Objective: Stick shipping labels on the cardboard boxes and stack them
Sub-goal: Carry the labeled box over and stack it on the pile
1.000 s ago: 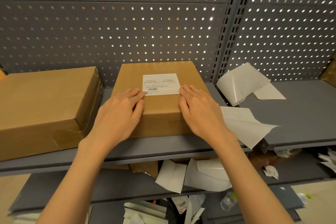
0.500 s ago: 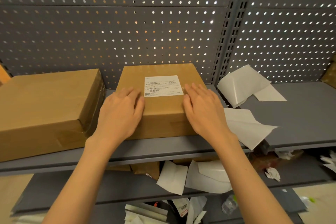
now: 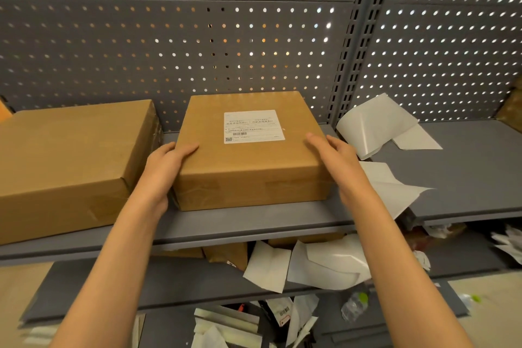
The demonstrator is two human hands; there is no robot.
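I see a square brown cardboard box with a white printed shipping label on a grey metal shelf. Left hand grips its left edge; right hand rests at the right edge, fingers straight. A larger brown cardboard box sits just left.

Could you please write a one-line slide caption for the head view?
Both hands, left hand and right hand, flank a labelled box on the shelf.

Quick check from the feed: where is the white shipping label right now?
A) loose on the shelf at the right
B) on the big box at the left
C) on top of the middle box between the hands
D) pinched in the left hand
C: the shipping label lies flat on top of the middle box, with the left hand and right hand at its sides.
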